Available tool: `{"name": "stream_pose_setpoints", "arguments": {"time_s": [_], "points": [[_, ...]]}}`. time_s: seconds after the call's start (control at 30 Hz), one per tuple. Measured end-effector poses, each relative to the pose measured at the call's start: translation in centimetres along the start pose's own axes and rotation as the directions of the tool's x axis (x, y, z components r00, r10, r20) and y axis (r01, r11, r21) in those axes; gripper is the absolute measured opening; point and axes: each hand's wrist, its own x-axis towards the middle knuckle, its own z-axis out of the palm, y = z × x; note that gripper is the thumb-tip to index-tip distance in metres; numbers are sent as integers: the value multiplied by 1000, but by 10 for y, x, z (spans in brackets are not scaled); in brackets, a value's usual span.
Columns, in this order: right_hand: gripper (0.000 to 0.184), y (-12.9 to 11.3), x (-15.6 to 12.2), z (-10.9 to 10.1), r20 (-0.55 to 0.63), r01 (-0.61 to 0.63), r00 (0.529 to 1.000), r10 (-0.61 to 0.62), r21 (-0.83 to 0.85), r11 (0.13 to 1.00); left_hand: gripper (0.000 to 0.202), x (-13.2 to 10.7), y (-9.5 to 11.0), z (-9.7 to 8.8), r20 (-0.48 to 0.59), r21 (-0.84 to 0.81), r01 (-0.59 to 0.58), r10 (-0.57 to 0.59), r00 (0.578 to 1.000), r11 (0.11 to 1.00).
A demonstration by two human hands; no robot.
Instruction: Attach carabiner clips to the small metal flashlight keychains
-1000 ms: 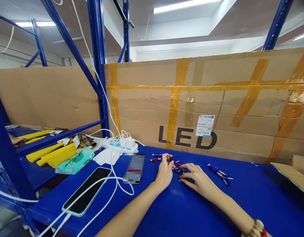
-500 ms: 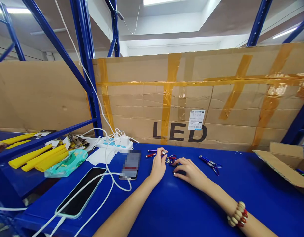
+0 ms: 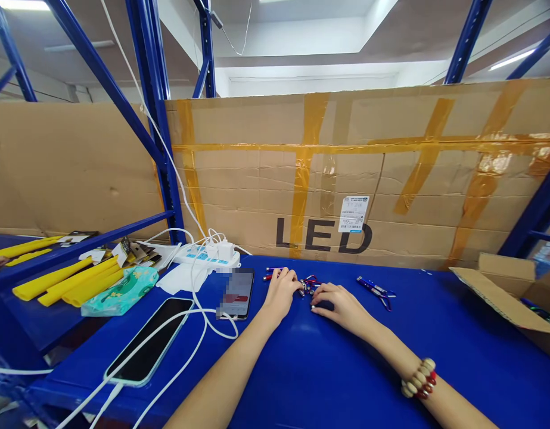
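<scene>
Small shiny metal pieces in red, blue and silver lie in a little pile point(image 3: 308, 285) between my two hands; their exact kind is too small to make out. My left hand point(image 3: 280, 295) is over the pile's left edge, fingers bent down and closed, and whatever is in them is hidden. On the other side, my right hand point(image 3: 339, 307) rests low with curved fingers, its thumb apart from the index finger, whose tip is at the pile. Slim red and blue sticks point(image 3: 271, 273) show partly behind my left hand. Blue-purple sticks with clips point(image 3: 376, 292) lie right of my right hand.
Left of my arms are a phone point(image 3: 149, 339) with a white cable, another phone point(image 3: 243, 293) and a power strip point(image 3: 207, 257). Yellow tubes point(image 3: 73, 283) and a teal packet point(image 3: 120, 291) lie farther left. An open carton point(image 3: 507, 298) stands right; a cardboard wall point(image 3: 257, 196) closes the back.
My left hand has turned over and lowered its fingers toward the pile; the small silver piece at its fingertips is now hidden. My right hand has barely moved.
</scene>
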Motion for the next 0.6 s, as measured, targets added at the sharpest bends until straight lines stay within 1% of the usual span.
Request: {"name": "stream_pose_setpoints", "arguments": {"time_s": [0.1,0.17,0.27,0.37,0.43,0.5,0.57,0.6], "points": [[16,0,1,0,2,-19,1000,19,9,1000,27,0,3,-2,-64,-7,-23,23,998,1000],[14,-1,1,-1,4,-34,999,34,10,999,26,0,6,-3,-70,-22,-8,6,998,1000],[12,-2,2,-2,3,-69,998,69,13,998,21,-1,12,-2,-46,-88,82,-86,995,993],[10,-3,2,-2,7,-112,994,112,24,993,15,-1,16,0,-46,-177,179,-189,981,968],[10,-2,2,-1,-10,-134,991,134,11,991,14,-1,18,1,-45,-217,208,-222,974,954],[11,0,2,0,-87,-138,987,136,-14,990,14,-1,20,2,-23,-244,201,-213,977,949],[14,1,2,1,-241,-122,964,115,-13,992,16,-1,21,2,13,-260,173,-176,984,950],[16,2,1,1,-326,-105,940,99,1,994,17,-1,22,2,28,-263,161,-160,987,951]]}}
